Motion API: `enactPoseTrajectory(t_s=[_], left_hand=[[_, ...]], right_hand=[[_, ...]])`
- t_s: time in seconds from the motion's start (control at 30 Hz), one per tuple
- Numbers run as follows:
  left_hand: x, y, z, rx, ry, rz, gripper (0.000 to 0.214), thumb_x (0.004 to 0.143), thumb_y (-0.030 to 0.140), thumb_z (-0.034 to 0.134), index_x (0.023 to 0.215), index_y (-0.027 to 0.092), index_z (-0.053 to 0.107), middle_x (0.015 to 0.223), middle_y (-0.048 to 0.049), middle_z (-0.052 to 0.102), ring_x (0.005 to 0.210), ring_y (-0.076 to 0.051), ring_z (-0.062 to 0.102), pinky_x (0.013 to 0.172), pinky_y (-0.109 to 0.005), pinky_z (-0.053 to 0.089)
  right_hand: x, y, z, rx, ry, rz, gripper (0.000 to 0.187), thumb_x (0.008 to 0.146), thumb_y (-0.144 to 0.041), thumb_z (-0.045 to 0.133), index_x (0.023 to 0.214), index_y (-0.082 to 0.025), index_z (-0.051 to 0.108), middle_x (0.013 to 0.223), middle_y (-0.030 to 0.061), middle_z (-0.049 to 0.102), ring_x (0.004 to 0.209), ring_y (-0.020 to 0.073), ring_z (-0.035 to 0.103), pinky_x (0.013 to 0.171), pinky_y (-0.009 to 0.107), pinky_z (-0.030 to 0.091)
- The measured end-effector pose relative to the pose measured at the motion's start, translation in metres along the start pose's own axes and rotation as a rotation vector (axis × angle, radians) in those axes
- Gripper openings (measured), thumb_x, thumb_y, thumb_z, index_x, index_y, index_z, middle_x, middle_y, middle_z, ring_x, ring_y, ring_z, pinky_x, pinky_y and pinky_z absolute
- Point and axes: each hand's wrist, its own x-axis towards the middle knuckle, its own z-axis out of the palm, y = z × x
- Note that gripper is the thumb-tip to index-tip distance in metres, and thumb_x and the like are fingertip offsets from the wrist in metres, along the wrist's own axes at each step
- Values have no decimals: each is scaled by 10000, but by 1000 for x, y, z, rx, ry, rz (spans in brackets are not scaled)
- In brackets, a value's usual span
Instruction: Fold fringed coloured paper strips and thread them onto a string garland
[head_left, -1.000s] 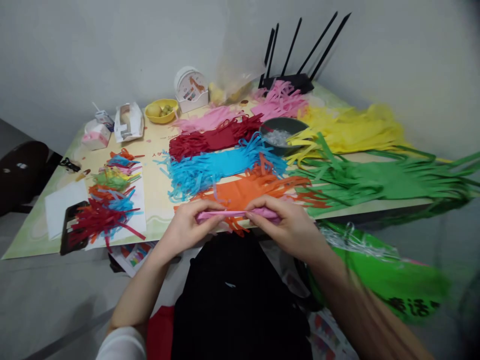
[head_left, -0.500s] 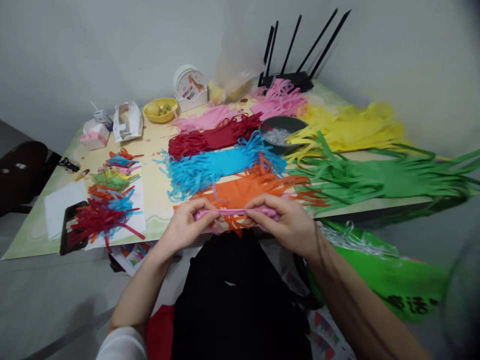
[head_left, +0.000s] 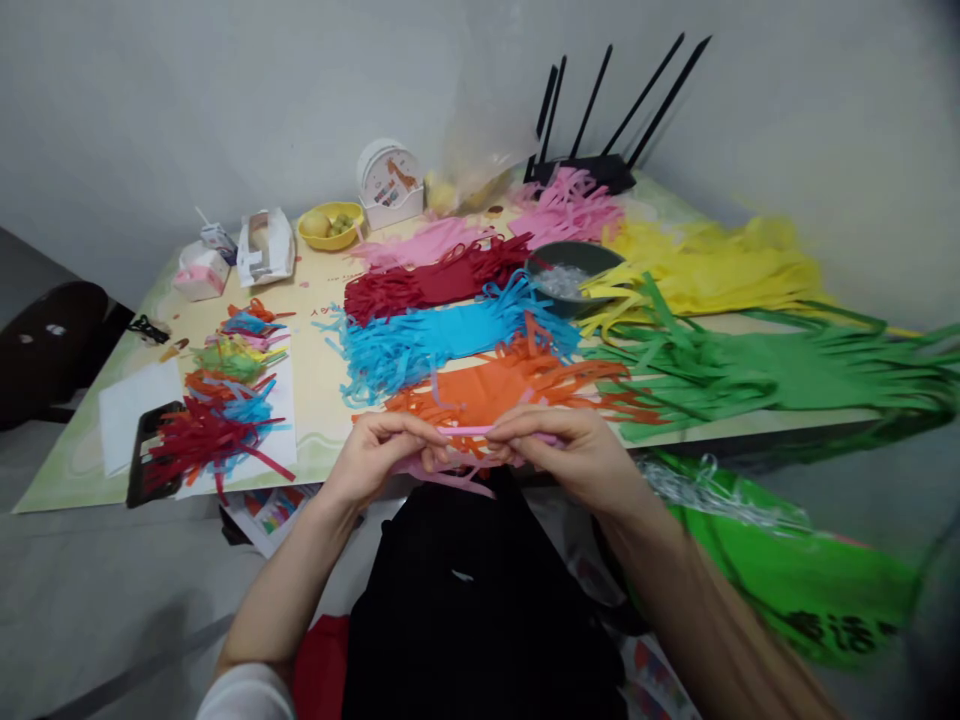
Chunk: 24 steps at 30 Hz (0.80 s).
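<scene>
Between my two hands a pink fringed strip (head_left: 465, 431) is stretched level, just above the table's front edge. My left hand (head_left: 382, 455) pinches its left end, with loose pink strands hanging below the fingers. My right hand (head_left: 562, 445) pinches the other end, thumb against forefinger. Right behind the hands lies an orange fringed sheet (head_left: 480, 390). Beyond it are a blue fringed sheet (head_left: 457, 330) and a dark red one (head_left: 442, 280). A pile of small multicoloured tassels (head_left: 225, 410) sits to the left on white paper.
Green fringed sheets (head_left: 795, 365) and yellow ones (head_left: 720, 265) cover the right side, overhanging the edge. A dark bowl (head_left: 592, 258) holds clear bits. A black router (head_left: 585, 172), yellow fruit bowl (head_left: 330, 240) and phone-like black tray (head_left: 142, 465) stand around. A green bag (head_left: 795, 580) hangs below right.
The pink piece between my fingers looks thinner, and strands now dangle below it. My hands stay close together at about the same place; the view has shifted slightly.
</scene>
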Motion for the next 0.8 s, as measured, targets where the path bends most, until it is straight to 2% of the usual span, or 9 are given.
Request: enactPoseTrajectory(t_s=[0.1, 0.23, 0.33, 0.4, 0.5, 0.63, 0.73, 0.8], left_hand=[[-2, 0, -2, 129, -19, 67, 152, 790, 176, 631, 765, 139, 777, 704, -71, 712, 591, -124, 626, 606, -241, 509], [-9, 10, -4, 503, -105, 207, 260, 795, 93, 527, 786, 169, 776, 800, -71, 726, 734, -155, 666, 699, -262, 520], [-14, 22, -4, 746, -186, 270, 255, 802, 82, 521, 821, 186, 753, 1075, -90, 720, 1021, -222, 658, 919, -355, 496], [-14, 27, -1, 828, -184, 305, 215, 838, 126, 552, 946, 190, 727, 1209, -100, 680, 1138, -246, 611, 999, -393, 451], [-11, 26, 5, 893, -181, 297, 231, 897, 225, 569, 1092, 191, 689, 1096, -95, 728, 1029, -221, 652, 929, -346, 474], [-6, 18, 12, 939, -241, 248, 218, 936, 279, 538, 883, 184, 728, 775, -46, 747, 770, -169, 669, 760, -276, 474], [-8, 12, 11, 1070, -175, 350, 201, 937, 272, 538, 881, 185, 711, 798, -49, 752, 787, -171, 669, 820, -310, 462], [-11, 6, 6, 1230, -100, 462, 194, 944, 240, 513, 938, 197, 702, 839, -59, 755, 814, -175, 668, 920, -369, 437]], right_hand=[[-3, -2, -1, -149, 12, -66, 217, 800, -116, 580, 819, -204, 777, 762, 40, 740, 681, 134, 690, 614, 221, 546], [-8, -5, -3, -321, -31, -185, 280, 803, -79, 548, 867, -232, 774, 816, 30, 751, 725, 134, 699, 656, 226, 552], [-10, -8, -2, -428, -75, -288, 309, 804, -68, 535, 893, -250, 768, 848, 22, 760, 767, 141, 714, 690, 231, 561], [-10, -11, -1, -476, -101, -329, 326, 802, -63, 527, 899, -263, 765, 862, 16, 764, 778, 142, 720, 707, 236, 566], [-9, -14, 1, -510, -129, -372, 337, 805, -63, 521, 909, -275, 760, 879, 10, 766, 792, 138, 722, 731, 240, 571], [-12, -12, 2, -543, -166, -395, 339, 819, -53, 517, 947, -263, 750, 899, 21, 764, 821, 138, 718, 771, 250, 575], [-19, -5, 1, -556, -148, -380, 327, 843, -69, 518, 1000, -251, 740, 936, 35, 763, 879, 154, 713, 815, 282, 570], [-22, -2, -1, -527, -186, -271, 304, 858, -116, 550, 1067, -251, 725, 1000, 40, 759, 939, 170, 708, 860, 305, 562]])
